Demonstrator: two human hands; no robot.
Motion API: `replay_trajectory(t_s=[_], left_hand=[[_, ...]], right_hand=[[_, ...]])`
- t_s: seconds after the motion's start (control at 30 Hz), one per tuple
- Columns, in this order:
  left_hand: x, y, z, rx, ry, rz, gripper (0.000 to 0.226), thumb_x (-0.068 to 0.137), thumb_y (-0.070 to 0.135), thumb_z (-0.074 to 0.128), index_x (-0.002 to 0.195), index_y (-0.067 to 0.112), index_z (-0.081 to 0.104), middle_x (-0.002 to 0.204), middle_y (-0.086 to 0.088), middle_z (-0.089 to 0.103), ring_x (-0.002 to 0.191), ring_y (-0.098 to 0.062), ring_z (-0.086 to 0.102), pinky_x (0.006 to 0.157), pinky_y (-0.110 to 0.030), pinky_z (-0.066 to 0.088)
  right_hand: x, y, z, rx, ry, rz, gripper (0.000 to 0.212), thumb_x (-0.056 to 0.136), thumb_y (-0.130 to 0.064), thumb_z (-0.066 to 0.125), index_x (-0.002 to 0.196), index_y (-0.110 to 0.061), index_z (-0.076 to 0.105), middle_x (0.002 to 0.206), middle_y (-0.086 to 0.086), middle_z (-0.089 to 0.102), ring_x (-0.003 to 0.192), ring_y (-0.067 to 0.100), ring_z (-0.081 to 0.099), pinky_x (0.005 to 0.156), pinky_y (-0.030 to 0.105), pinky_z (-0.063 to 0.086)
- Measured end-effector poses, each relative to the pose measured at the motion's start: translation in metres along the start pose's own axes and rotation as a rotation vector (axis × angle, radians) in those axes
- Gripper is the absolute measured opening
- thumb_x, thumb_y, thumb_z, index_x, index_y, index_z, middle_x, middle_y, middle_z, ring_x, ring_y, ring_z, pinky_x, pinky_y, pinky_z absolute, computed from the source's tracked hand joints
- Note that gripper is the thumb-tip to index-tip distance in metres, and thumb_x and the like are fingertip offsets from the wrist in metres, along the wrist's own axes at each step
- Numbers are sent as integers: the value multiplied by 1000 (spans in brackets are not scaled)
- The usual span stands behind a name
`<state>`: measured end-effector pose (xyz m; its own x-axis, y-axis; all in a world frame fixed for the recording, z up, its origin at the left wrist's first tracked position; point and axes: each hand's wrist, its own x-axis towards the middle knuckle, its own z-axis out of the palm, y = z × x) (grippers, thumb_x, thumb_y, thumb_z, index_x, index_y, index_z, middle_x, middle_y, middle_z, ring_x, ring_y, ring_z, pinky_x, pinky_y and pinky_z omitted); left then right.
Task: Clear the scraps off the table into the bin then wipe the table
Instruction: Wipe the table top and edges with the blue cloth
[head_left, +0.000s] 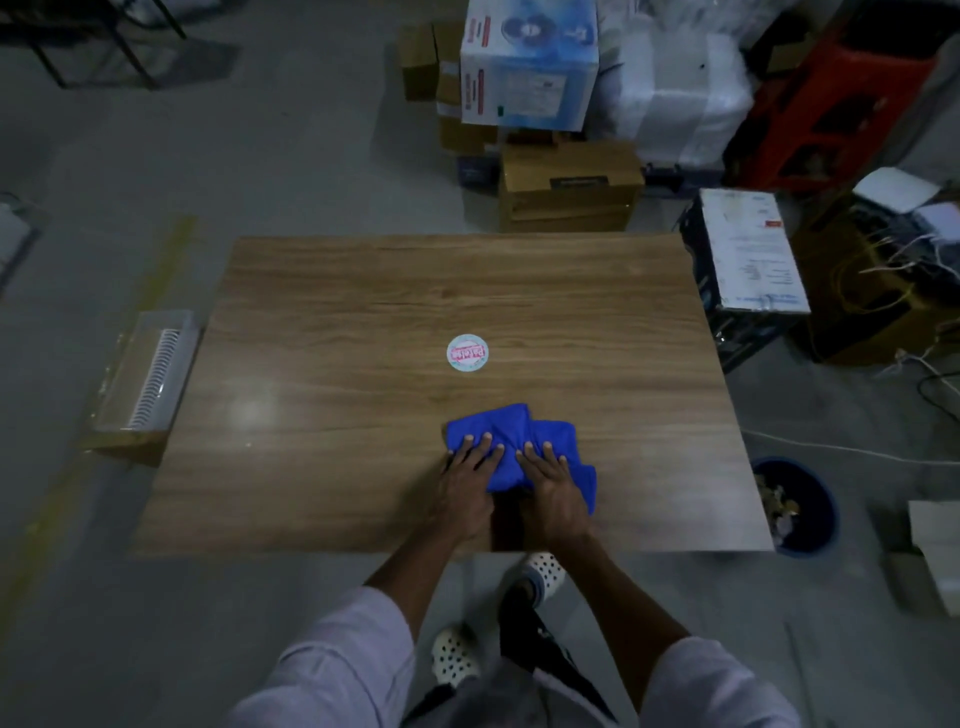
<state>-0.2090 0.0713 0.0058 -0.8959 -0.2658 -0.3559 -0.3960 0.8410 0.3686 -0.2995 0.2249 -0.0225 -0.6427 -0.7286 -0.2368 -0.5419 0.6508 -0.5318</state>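
A blue cloth (506, 426) lies bunched on the wooden table (363, 291), near its front edge and right of the middle. My left hand (467, 478) and my right hand (553, 486) lie side by side on the cloth's near half, fingers straight, pressing it flat to the wood. A round white sticker with pink lettering (467, 353) sits on the tabletop just beyond the cloth. A dark blue bin (802, 540) with scraps inside stands on the floor off the table's front right corner.
A clear plastic box (145, 374) on a cardboard carton sits against the table's left edge. Stacked cartons (566, 187), a white-topped box (748, 249) and loose cables (893, 270) crowd the floor behind and to the right. My feet stand below the front edge.
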Motion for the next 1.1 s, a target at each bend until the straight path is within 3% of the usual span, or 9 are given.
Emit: replay_trajectory(t_s=[0.2, 0.33, 0.47, 0.6, 0.7, 0.8, 0.87, 0.93, 1.1], left_hand=[[-78, 14, -7, -78, -299, 57, 51, 97, 12, 52, 148, 9, 48, 156, -11, 44, 146, -30, 38, 118, -30, 24], [-48, 26, -57, -69, -298, 13, 45, 92, 14, 52, 136, 20, 61, 138, -12, 62, 121, -31, 61, 96, -35, 48], [-37, 24, -46, 12, -59, 55, 74, 88, 6, 53, 156, 30, 36, 163, 2, 33, 149, -22, 31, 120, -35, 26], [-75, 8, 13, 135, -188, 37, 76, 100, 17, 50, 162, 26, 6, 171, 1, -3, 157, -22, -1, 124, -37, 4], [-115, 3, 34, 119, -194, 17, 76, 101, 17, 46, 162, 28, 3, 170, 4, -8, 157, -23, -6, 125, -41, 7], [-145, 10, 29, 104, -342, 11, 58, 101, 19, 46, 157, 22, 34, 166, -3, 25, 154, -28, 20, 122, -44, 19], [-157, 6, 21, 3, -404, -41, 35, 93, 17, 50, 126, 17, 64, 131, -13, 64, 125, -34, 57, 100, -38, 42], [-166, -1, 12, -121, -262, -62, 37, 85, 21, 51, 118, 17, 68, 114, -15, 71, 108, -35, 66, 87, -37, 51], [-151, 0, -37, -338, 230, -170, 62, 101, 29, 56, 157, 19, 32, 150, -17, 49, 135, -36, 46, 110, -43, 37]], right_hand=[[-95, -27, -7, -20, -77, -27, 68, 75, 4, 60, 143, -1, 55, 149, 18, 52, 139, 40, 49, 117, 40, 30], [-82, -35, -39, -43, 70, -18, 58, 60, 13, 69, 117, 6, 68, 110, 29, 70, 104, 48, 69, 82, 49, 60], [-56, -33, -33, 0, 74, 38, 68, 60, 7, 65, 129, 7, 62, 132, 29, 62, 129, 53, 52, 109, 62, 42], [-84, -22, 9, -49, -113, 51, 77, 81, 6, 64, 153, -2, 39, 163, 16, 31, 154, 42, 15, 125, 56, 15], [-117, -24, 35, 11, -22, 36, 79, 72, 8, 58, 149, -4, 47, 159, 17, 39, 152, 44, 21, 122, 58, 17], [-136, -35, 38, 51, -59, -34, 61, 75, 8, 59, 135, 0, 63, 143, 22, 57, 140, 49, 43, 114, 61, 36], [-142, -51, 23, 53, -148, -22, 49, 83, -2, 58, 131, -6, 67, 133, 19, 65, 126, 40, 59, 103, 50, 50], [-140, -67, 0, 88, -146, 33, 44, 82, -12, 51, 122, -12, 70, 117, 16, 72, 105, 36, 69, 84, 43, 57], [-121, -104, -68, 159, 256, 110, 46, 89, -4, 62, 133, -16, 64, 124, 14, 69, 106, 36, 65, 83, 37, 50]])
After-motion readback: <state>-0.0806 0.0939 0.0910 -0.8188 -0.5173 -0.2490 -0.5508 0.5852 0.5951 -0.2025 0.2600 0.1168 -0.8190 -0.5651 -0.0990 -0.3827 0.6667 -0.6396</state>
